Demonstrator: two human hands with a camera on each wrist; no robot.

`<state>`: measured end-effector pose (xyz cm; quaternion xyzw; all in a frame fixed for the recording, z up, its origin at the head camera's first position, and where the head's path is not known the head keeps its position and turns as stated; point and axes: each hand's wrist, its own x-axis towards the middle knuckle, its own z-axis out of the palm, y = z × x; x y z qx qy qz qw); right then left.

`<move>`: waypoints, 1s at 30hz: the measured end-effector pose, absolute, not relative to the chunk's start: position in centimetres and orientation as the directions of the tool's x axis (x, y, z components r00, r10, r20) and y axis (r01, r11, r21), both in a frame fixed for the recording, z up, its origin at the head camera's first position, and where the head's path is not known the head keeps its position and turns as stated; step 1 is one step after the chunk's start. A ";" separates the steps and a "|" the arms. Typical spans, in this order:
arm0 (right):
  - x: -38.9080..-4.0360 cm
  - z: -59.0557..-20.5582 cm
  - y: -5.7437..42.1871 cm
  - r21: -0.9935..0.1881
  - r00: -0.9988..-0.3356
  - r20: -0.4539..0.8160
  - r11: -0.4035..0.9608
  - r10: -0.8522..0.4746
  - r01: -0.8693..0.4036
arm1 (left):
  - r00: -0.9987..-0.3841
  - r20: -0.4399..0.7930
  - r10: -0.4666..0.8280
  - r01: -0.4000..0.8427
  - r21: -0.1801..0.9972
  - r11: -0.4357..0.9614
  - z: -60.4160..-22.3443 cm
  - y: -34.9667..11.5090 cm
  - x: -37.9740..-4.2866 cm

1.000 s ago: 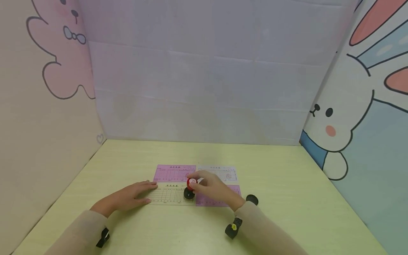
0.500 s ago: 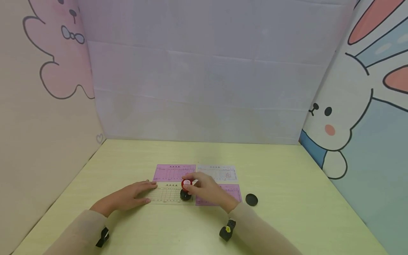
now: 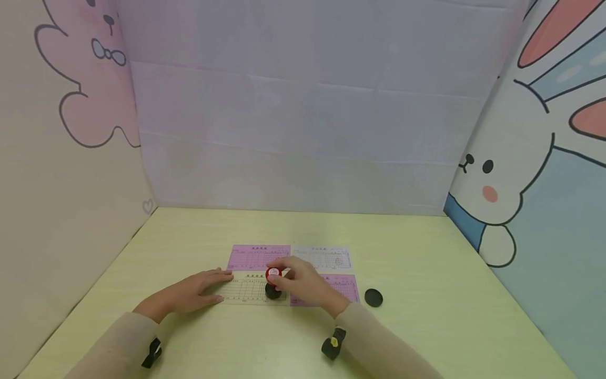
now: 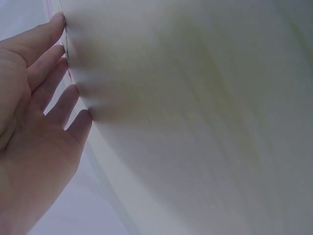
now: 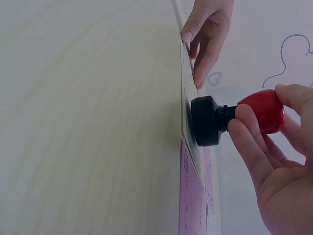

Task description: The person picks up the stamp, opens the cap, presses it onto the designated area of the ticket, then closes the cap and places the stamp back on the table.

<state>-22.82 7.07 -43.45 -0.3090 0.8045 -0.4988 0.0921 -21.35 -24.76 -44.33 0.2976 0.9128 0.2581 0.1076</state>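
White sheet (image 3: 303, 105) across the back, pink critter (image 3: 101, 113) drawn on the L wall, big rabbit (image 3: 511, 184) on the R one, pale yellow worktop (image 3: 426, 263) whose far edge meets the sheet. You've got four slips in a 2x2 btwn the worktop's L and R edges, well apart from both: far-L pink slip (image 3: 253, 255), white slip (image 3: 326, 258) far R, near-R pink slip (image 3: 347, 288), cream slip (image 3: 246, 291) near L.

Your R hand (image 3: 307, 284) has the stamp (image 5: 227, 115) by its red knob (image 3: 273, 273), thumb + fingers curled round it, nothing else in the grip. Stamp's at the R half of the cream slip, nr its R edge, more or less upright w/ the black base (image 3: 272, 291) down. Tbh can't tell if the base is touching the paper or just above it.

Your L hand (image 3: 196, 291) holds nothing: fingers pretty straight, bit of spread, thumb well apart from them, tips at the cream slip's L edge, fingers nr its far L corner and thumb nr the near L one. Black disc (image 3: 373, 298) lies flat on the worktop, just R of the near-R pink slip.
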 end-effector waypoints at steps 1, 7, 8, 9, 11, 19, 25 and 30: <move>-22.8 -43.4 7.0 -0.860 -0.793 0.161 0.310 -0.587 -0.404 | -0.799 -0.042 0.599 0.490 0.532 0.690 -44.4 -24.8 -21.4; -22.7 -43.3 6.8 -0.864 -0.793 0.156 0.308 -0.589 -0.399 | -0.798 -0.044 0.601 0.490 0.532 0.690 -44.4 -24.9 -21.4; -22.7 -43.3 6.8 -0.862 -0.793 0.152 0.312 -0.591 -0.398 | -0.798 -0.046 0.600 0.488 0.535 0.690 -44.3 -24.8 -21.4; -22.7 -43.3 6.8 -0.864 -0.793 0.150 0.312 -0.591 -0.396 | -0.798 -0.047 0.600 0.486 0.537 0.689 -44.3 -24.8 -21.3; -22.7 -43.4 6.8 -0.867 -0.796 0.145 0.312 -0.588 -0.389 | -0.799 -0.050 0.599 0.483 0.539 0.690 -44.3 -24.8 -21.3; -22.8 -43.4 6.7 -0.880 -0.797 0.124 0.306 -0.591 -0.364 | -0.800 -0.056 0.597 0.479 0.540 0.692 -44.3 -24.8 -21.2; -22.9 -43.4 6.7 -0.888 -0.797 0.125 0.292 -0.591 -0.355 | -0.801 -0.054 0.596 0.479 0.539 0.692 -44.3 -24.8 -21.2; -22.9 -43.6 6.7 -0.899 -0.798 0.113 0.281 -0.592 -0.335 | -0.809 -0.061 0.585 0.467 0.539 0.701 -44.6 -24.9 -21.4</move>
